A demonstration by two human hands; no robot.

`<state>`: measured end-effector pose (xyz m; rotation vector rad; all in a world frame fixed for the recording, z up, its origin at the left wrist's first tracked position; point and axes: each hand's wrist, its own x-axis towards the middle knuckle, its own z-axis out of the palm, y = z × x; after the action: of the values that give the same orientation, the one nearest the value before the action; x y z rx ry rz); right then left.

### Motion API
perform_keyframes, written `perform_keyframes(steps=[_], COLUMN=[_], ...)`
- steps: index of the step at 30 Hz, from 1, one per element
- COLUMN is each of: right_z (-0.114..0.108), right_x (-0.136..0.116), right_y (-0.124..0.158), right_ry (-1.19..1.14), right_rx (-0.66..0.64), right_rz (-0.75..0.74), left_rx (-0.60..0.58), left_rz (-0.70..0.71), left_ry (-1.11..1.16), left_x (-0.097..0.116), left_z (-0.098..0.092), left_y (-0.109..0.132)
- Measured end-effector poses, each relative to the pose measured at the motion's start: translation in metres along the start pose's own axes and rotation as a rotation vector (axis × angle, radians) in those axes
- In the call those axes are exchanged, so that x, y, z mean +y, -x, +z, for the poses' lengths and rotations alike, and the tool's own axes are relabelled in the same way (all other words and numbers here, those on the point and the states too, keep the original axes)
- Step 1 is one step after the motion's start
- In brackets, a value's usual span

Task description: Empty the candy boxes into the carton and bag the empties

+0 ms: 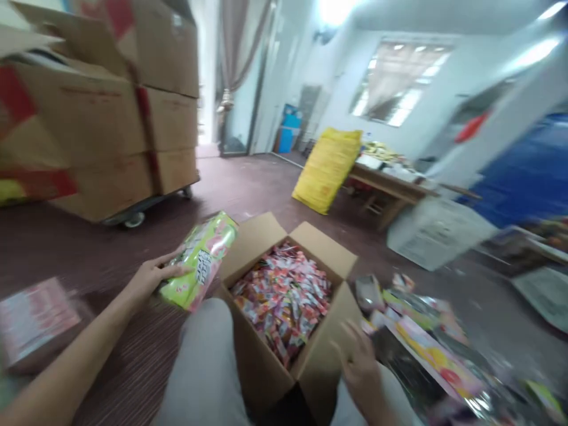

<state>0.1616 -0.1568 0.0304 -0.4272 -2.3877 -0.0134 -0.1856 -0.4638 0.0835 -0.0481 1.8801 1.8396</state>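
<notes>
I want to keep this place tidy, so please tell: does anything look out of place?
Yes, the jumbled packaging beside the right hand: its pieces lie overlapping at various angles, unlike the stacked cardboard boxes at left.

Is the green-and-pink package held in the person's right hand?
No, the left hand holds the green-and-pink package, on the opposite side of the open carton.

Left arm: bare, stretched forward
Left hand: fingers bent in a grip
Right hand: blurred, fingers spread, near the right knee
Legs: bent, apart
</notes>
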Motion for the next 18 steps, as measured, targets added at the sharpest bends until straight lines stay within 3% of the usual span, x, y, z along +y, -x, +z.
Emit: perform_keyframes(steps=[2,5,8,12,15,18], right_z=[-0.003,0.004,0.013,0.036,0.064,0.100], right_x=[-0.018,-0.038,-0.028,0.011,0.027,0.028], right_y=[-0.012,-0.045,-0.061,-0.045,-0.026,-0.019], right_ry=[-0.024,-0.145,-0.190,-0.131,-0.059,-0.022], right_rx=[0.002,-0.090,-0.206,-0.451,-0.598,-0.634], right_rz=[-0.098,-0.275,-0.314,-0.248,-0.226,-0.229], left_rx=[-0.227,-0.576,-0.794,-0.805,-0.839,-0.853], left_rz=[-0.020,-0.073,-0.169,-0.312,-0.430,-0.445], left_ry=[-0.079,-0.211,-0.275,-0.275,-0.289,-0.386], left_x=[0.014,0.013,-0.010,-0.058,-0.093,-0.110], left_z=[0.062,0.146,0.203,0.237,0.239,0.235], left_y=[0.008,0.018,0.011,-0.022,-0.045,-0.065])
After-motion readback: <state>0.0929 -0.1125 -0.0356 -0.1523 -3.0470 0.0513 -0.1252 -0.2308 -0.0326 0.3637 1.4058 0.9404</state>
